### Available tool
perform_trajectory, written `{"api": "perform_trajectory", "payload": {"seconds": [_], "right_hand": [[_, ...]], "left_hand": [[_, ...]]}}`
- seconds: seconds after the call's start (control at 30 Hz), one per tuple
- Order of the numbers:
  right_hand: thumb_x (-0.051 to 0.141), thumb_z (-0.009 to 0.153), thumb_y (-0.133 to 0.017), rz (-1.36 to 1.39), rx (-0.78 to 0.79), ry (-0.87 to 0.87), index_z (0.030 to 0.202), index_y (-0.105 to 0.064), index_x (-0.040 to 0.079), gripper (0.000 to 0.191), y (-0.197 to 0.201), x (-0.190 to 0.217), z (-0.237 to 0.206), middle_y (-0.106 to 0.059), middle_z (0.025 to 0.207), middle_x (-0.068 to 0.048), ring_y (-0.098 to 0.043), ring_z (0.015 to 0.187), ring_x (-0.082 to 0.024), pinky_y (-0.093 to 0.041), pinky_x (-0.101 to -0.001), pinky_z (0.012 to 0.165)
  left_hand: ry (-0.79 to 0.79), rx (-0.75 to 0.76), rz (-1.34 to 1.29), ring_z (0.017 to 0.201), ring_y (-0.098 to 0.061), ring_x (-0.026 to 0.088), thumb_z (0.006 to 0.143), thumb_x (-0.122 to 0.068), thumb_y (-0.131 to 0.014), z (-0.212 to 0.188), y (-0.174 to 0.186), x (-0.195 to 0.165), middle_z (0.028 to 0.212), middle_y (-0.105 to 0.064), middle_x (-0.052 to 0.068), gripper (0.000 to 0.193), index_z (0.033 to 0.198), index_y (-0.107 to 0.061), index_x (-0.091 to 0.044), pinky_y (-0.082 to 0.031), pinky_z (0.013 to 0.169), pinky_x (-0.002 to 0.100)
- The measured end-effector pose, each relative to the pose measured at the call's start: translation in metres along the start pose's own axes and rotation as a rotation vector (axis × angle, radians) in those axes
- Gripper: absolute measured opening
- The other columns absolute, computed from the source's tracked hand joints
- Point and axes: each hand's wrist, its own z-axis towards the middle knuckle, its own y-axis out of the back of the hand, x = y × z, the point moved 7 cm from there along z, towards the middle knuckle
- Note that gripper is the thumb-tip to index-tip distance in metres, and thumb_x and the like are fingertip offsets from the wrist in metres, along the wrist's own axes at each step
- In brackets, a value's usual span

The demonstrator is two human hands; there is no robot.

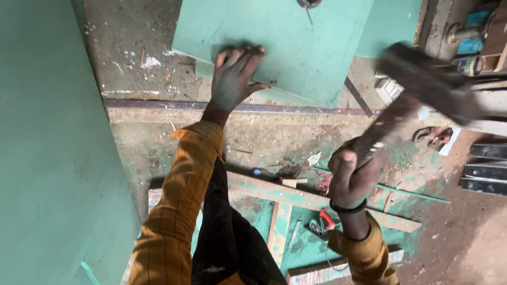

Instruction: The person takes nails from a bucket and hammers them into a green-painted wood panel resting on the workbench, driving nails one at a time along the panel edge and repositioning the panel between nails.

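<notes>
- A hammer (422, 84) is raised in the right hand (351, 177), at the right of the view above the floor. Its dark head is smeared by motion blur, so its exact shape is hard to make out.
- The right hand's fingers are wrapped tight round the lower end of the handle. A dark band sits on that wrist.
- The left hand (235, 76) lies flat with fingers spread, pressing on the near edge of a green panel (296, 37) at the top centre of the view.
- The green panel is cut off by the top of the frame. A small metal object at its upper edge is mostly out of view and cannot be identified.
- A second large green board (53, 158) fills the whole left side and runs out of frame at the top, left and bottom.
- Both arms wear yellow-orange sleeves (174, 211). Dark clothing between them hides part of the floor below.
- Green-stained wooden battens (296, 198) lie crossed on the dusty floor between the two arms. A small red and black tool (322, 222) lies among them, too small to identify.
- At the right edge, stacked dark metal bars (488, 169) and cluttered tins (467, 63) are partly cropped and partly hidden behind the hammer.
- Bare, dusty floor (274, 137) lies open between the panel's near edge and the battens. The hammer hangs well apart from the left hand.
</notes>
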Motion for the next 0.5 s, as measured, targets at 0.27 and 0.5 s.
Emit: {"api": "perform_trajectory", "payload": {"seconds": [0.27,0.5], "right_hand": [[0.029,0.107,-0.06,0.025,-0.109,-0.545,0.111,-0.062,0.002,0.027,-0.013,-0.123,0.015,-0.057,0.077,0.0,-0.047,0.06,-0.007,-0.038,-0.0234,0.049],[0.016,0.103,-0.069,-0.678,-0.197,0.062,0.135,-0.06,-0.001,0.038,0.005,-0.097,0.072,-0.065,0.124,-0.021,-0.065,0.107,-0.03,-0.057,-0.0443,0.089]], "left_hand": [[-0.033,-0.018,-0.01,0.13,-0.055,0.022,0.08,-0.056,-0.082,0.005,0.015,-0.009,0.146,-0.06,0.001,0.079,0.14,-0.058,-0.01,-0.037,0.108,0.046],[-0.019,-0.024,0.001,0.13,-0.056,0.019,0.083,-0.056,-0.081,0.014,0.02,-0.014,0.149,-0.059,-0.004,0.066,0.129,-0.063,-0.012,-0.038,0.107,0.044]]}}
